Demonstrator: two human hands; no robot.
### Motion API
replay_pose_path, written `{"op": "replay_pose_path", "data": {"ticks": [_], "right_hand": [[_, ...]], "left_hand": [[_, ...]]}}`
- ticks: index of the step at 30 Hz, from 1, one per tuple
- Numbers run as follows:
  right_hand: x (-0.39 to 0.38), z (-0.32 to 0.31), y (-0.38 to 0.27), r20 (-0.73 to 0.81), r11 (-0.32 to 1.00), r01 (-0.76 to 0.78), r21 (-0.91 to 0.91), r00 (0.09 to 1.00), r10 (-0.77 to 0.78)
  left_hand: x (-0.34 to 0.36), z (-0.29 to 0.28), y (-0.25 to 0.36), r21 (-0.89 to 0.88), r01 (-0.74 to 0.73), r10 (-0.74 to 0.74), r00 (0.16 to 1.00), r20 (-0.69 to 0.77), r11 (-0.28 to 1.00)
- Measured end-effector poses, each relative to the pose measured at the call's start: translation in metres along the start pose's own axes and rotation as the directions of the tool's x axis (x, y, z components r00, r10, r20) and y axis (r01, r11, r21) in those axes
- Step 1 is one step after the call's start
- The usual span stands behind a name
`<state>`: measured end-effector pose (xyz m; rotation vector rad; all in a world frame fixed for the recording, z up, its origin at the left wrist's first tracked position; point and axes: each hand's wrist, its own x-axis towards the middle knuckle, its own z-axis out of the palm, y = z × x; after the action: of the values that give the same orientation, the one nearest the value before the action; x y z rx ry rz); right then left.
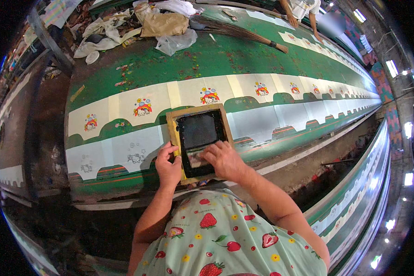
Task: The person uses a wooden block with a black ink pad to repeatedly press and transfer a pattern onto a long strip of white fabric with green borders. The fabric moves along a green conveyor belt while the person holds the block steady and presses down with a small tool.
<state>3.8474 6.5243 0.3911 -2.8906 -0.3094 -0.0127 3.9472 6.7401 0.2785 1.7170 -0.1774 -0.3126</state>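
Observation:
A wooden-framed printing screen (196, 110) lies on a row of pale blue cut fabric pieces (117, 152), with dark ink across its mesh. My left hand (169, 165) grips the frame's left bar, thumb and fingers closed round it. Inside the frame, my right hand (224, 159) is closed over a flat squeegee (196, 158) near the end closest to me; the hand is slightly blurred. Black outline prints show on two blue pieces to the left. Just beyond, a row of cream pieces (188, 94) carries colourful cartoon prints.
The long green table (156, 64) stretches away to the right. Toward its far side lie a twig broom (239, 32), a brown bag (164, 24), a clear plastic bag (175, 43) and crumpled cloths. Another person's hand (293, 20) rests at the far edge. A second table (354, 198) stands at right.

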Motion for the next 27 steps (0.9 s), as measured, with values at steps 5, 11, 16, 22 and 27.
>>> {"op": "replay_pose_path", "data": {"ticks": [5, 11, 16, 22, 27], "right_hand": [[-0.032, -0.004, -0.033, 0.041, 0.998, -0.046, 0.053, 0.998, 0.044], [-0.053, -0.01, -0.038, 0.06, 0.974, -0.069, 0.215, 0.997, 0.057], [-0.087, -0.014, -0.018, -0.282, 0.914, -0.199, 0.353, 0.909, 0.307], [-0.143, -0.004, 0.01, -0.136, 0.603, -0.355, 0.714, 0.775, 0.618], [-0.188, -0.003, 0.051, -0.205, 0.598, -0.319, 0.735, 0.737, 0.644]], "left_hand": [[-0.005, 0.01, -0.008, -0.051, -0.106, 0.103, 0.993, -0.061, 0.993], [-0.018, 0.013, -0.008, 0.014, -0.187, 0.188, 0.979, -0.077, 0.982], [-0.017, 0.011, -0.005, 0.234, -0.237, 0.252, 0.967, -0.039, 0.943], [-0.023, 0.031, 0.012, 0.128, -0.26, 0.274, 0.955, -0.11, 0.957], [-0.036, 0.109, 0.039, 0.09, -0.345, 0.354, 0.927, -0.121, 0.934]]}}
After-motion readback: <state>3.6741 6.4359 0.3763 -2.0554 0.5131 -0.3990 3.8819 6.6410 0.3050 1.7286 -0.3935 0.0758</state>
